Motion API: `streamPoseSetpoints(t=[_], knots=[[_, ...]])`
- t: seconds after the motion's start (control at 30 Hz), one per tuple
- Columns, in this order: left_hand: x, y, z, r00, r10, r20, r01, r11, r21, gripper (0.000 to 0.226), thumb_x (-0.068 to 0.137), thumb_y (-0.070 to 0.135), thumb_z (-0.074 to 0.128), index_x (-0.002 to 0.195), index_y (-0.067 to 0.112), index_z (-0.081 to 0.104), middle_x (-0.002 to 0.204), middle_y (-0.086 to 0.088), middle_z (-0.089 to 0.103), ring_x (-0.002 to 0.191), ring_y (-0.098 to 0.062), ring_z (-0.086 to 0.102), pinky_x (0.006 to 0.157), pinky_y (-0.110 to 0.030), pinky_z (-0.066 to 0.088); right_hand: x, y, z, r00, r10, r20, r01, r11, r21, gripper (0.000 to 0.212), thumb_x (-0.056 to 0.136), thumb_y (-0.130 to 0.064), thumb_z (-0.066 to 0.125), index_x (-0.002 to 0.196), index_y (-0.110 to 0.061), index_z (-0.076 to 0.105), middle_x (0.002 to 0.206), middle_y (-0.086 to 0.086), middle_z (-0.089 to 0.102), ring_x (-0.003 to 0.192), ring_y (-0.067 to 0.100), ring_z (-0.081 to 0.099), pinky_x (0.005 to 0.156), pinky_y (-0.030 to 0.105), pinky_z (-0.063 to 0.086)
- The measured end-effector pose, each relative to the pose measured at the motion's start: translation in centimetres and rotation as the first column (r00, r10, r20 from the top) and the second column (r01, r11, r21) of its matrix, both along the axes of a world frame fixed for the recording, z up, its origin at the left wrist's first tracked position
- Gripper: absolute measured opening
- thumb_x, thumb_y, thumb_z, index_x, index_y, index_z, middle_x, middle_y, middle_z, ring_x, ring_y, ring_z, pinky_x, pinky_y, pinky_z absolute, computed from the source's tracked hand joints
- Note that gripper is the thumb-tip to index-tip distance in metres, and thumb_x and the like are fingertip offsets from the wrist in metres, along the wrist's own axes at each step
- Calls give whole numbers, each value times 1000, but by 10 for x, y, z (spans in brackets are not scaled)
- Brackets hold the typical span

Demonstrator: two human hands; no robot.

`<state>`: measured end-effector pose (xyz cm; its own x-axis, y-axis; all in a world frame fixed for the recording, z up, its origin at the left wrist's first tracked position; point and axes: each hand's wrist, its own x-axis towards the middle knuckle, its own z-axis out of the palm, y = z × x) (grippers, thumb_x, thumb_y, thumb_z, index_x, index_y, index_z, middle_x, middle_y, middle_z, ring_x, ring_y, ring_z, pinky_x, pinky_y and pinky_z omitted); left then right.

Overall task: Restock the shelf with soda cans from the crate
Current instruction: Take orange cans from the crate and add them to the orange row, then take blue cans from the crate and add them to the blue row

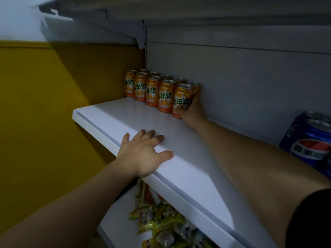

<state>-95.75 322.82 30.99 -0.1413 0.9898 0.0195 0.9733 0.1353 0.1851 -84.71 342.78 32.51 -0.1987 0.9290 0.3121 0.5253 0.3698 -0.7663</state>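
Note:
Several orange soda cans (152, 90) stand in two rows at the back left of the white shelf (111, 119). My right hand (192, 110) is wrapped around the rightmost front orange can (181, 100), which stands upright on the shelf at the end of the row. My left hand (145, 153) lies flat on the shelf's front edge, fingers spread, holding nothing. The crate is out of view.
Blue cola cans (311, 138) stand at the right end of the same shelf. A lower shelf holds loose snack packets (161, 222). Another shelf (161, 13) hangs overhead. A yellow wall (44, 104) lies to the left.

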Motion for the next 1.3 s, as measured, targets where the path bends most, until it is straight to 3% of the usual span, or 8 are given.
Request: streamPoseSetpoints(t=[0.2,0.3,0.37,0.5,0.7,1.07,1.17,1.3], knots=[[-7,-5,18,990,-23,141,36,995,-92,74,86,66,42,149,35,22,160,4,12,148,-18,6,117,-51,-2,15,-47,30,985,53,166,-59,998,32,90,72,-45,76,147,-24,31,140,4,50,122,25,52,102,37,44],[-19,-31,30,902,25,431,9,997,-77,87,77,61,58,149,23,27,157,2,24,142,-16,27,116,-39,23,2,-81,47,941,162,296,-206,971,123,59,81,-42,67,131,-14,53,121,2,58,109,19,59,89,27,48],[-27,-58,35,840,54,540,-50,999,-22,78,83,45,67,147,19,32,155,2,30,138,-13,35,108,-25,32,-13,-107,55,920,188,345,-231,969,86,70,76,-60,59,134,-23,48,125,1,59,108,18,60,88,33,52],[-50,-126,33,898,172,404,-211,976,54,68,86,44,64,145,21,39,151,-1,37,136,-18,38,103,-25,32,-55,-177,60,822,299,485,-348,938,11,79,88,-54,58,150,-18,27,153,7,33,134,29,40,105,38,40],[-97,-249,-8,849,395,351,-405,913,-47,66,88,42,63,144,16,39,151,-4,37,138,-19,35,107,-24,29,-143,-288,19,640,547,540,-609,789,-78,79,88,-56,56,150,-17,27,151,11,35,132,31,42,100,38,41],[-155,-454,-162,417,802,429,-671,589,-450,57,93,37,58,143,19,39,128,-2,56,99,-15,59,82,-27,50,-254,-451,-161,107,806,582,-715,469,-519,82,92,-57,51,154,-18,14,159,9,18,140,32,30,109,43,36],[-171,-475,-208,317,846,428,-684,517,-516,62,91,38,59,145,18,36,140,-5,51,116,-22,56,91,-33,46,-276,-472,-210,30,832,554,-706,410,-578,81,92,-55,52,154,-21,11,158,7,19,138,31,34,108,42,39],[-199,-490,-268,232,849,475,-649,499,-574,38,89,33,61,125,21,57,118,1,62,100,-15,59,83,-27,47,-315,-485,-278,-31,858,513,-647,374,-665,85,90,-55,55,154,-18,12,155,10,26,132,32,40,104,41,42]])
